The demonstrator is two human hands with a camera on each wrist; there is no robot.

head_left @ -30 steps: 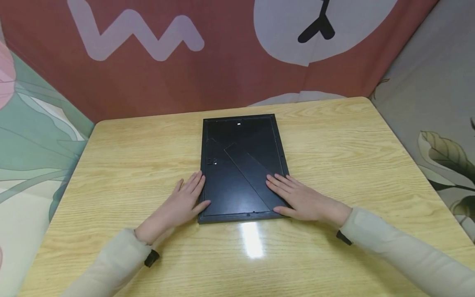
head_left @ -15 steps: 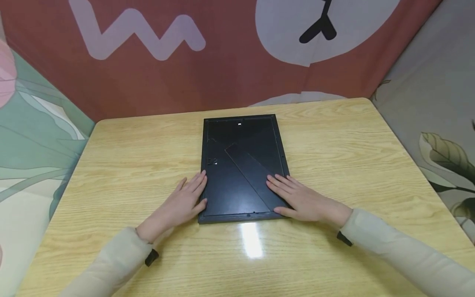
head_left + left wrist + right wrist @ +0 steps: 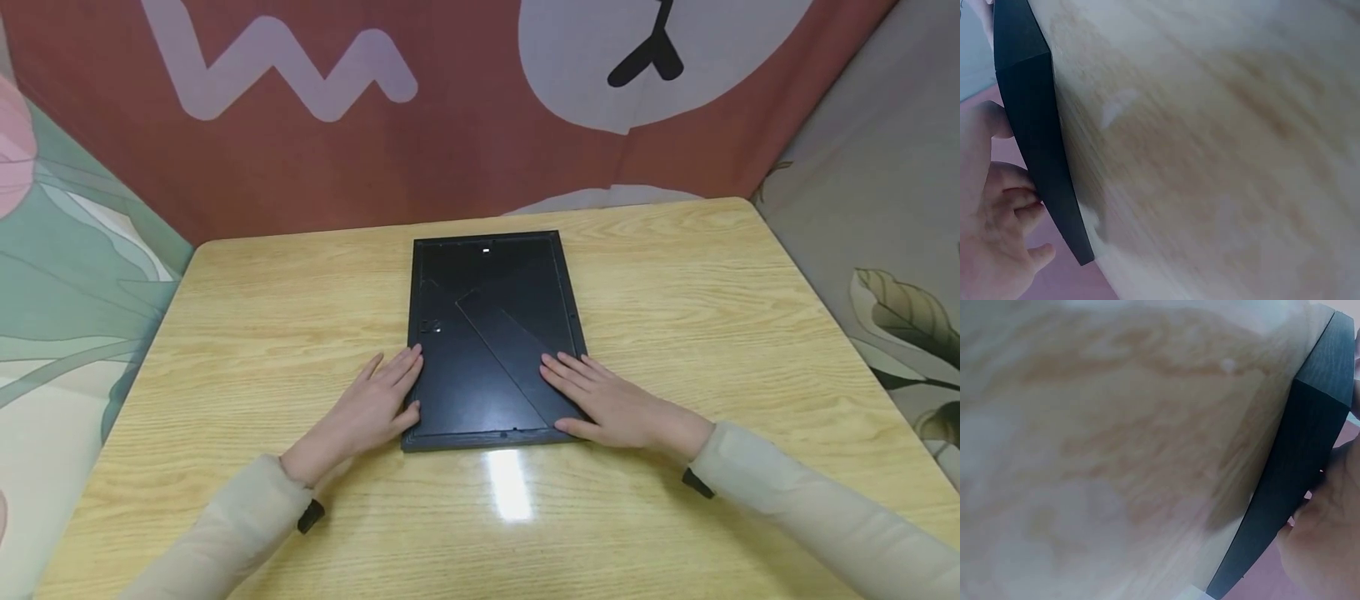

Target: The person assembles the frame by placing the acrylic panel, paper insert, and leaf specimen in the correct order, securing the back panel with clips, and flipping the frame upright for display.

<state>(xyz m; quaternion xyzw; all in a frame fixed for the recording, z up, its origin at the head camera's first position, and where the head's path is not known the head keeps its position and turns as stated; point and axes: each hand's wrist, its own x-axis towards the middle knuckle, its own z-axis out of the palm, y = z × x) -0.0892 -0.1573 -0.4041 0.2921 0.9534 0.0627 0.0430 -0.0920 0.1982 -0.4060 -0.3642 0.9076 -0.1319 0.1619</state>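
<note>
A black picture frame (image 3: 480,367) lies back side up on the wooden table, its diagonal stand leg folded flat against the backing. My left hand (image 3: 367,412) rests on the frame's lower left edge, fingers extended and the thumb near the bottom corner. On the lower right part my right hand (image 3: 611,404) lies with straight fingers across the backing and border. In the left wrist view, the frame's side (image 3: 1047,144) stands between the hand and the tabletop. The right wrist view shows the frame's corner and side (image 3: 1279,475), with part of the palm beside it.
The light wood table (image 3: 262,333) extends around the frame on all sides. A reddish printed cloth (image 3: 450,158) hangs behind its far edge. Patterned cloth also hangs at the left and right. A bright reflection shows on the tabletop before the frame.
The left thumb has drawn back slightly from the backing toward the frame's edge, and the left fingers lie a little farther over the border. The right hand and frame appear still.
</note>
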